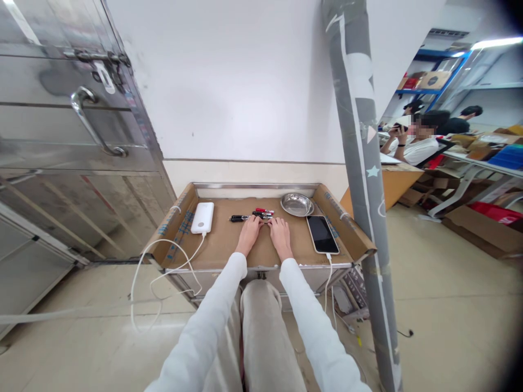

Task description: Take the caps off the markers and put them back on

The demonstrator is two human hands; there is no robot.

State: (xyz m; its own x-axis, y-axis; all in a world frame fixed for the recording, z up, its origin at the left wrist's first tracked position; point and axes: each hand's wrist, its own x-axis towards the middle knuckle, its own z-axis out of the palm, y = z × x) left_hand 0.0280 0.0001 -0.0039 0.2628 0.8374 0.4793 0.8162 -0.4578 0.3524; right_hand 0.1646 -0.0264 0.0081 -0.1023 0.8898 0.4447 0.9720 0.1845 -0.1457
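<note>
cardboard-lined table, blue flap print unreadable; left hand, right hand flat, empty, beside markers.

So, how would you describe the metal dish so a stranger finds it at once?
Start at the cardboard-lined table against the white wall. Near its far right corner, just beyond the dark phone, lies the metal dish. It is the only round, shiny thing there.
</note>
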